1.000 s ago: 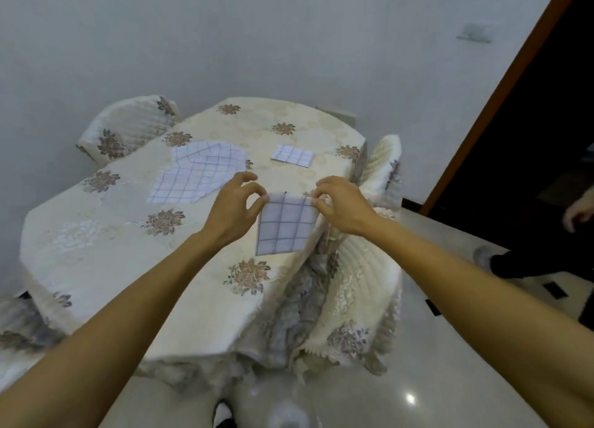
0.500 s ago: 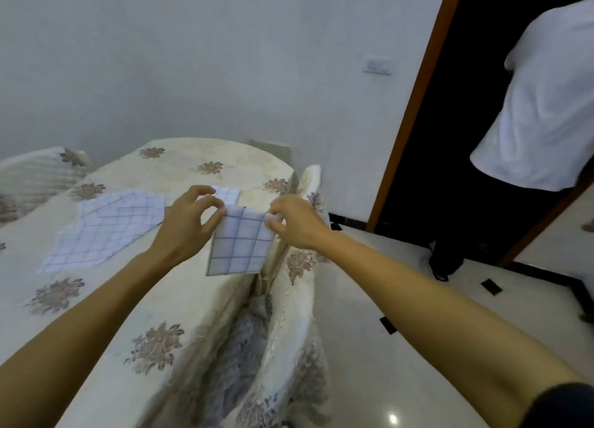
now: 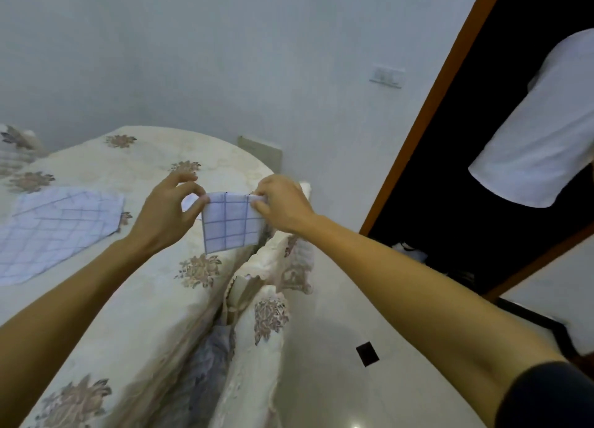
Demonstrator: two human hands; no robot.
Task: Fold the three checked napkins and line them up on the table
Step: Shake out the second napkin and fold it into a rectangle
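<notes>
Folded checked napkin point(image 3: 229, 223) hangs above the table point(image 3: 135, 286), top corners pinched in narrow grips by left hand point(image 3: 167, 213) and right hand point(image 3: 283, 204).

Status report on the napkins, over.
Left hand and right hand pinch folded napkin by top corners. Unfolded napkin lies on table. Person in doorway, apart.

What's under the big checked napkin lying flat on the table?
The flowery tablecloth lies under the unfolded napkin. One printed flower peeks out at its right edge. Anything else beneath it is covered, so I cannot tell.
</notes>
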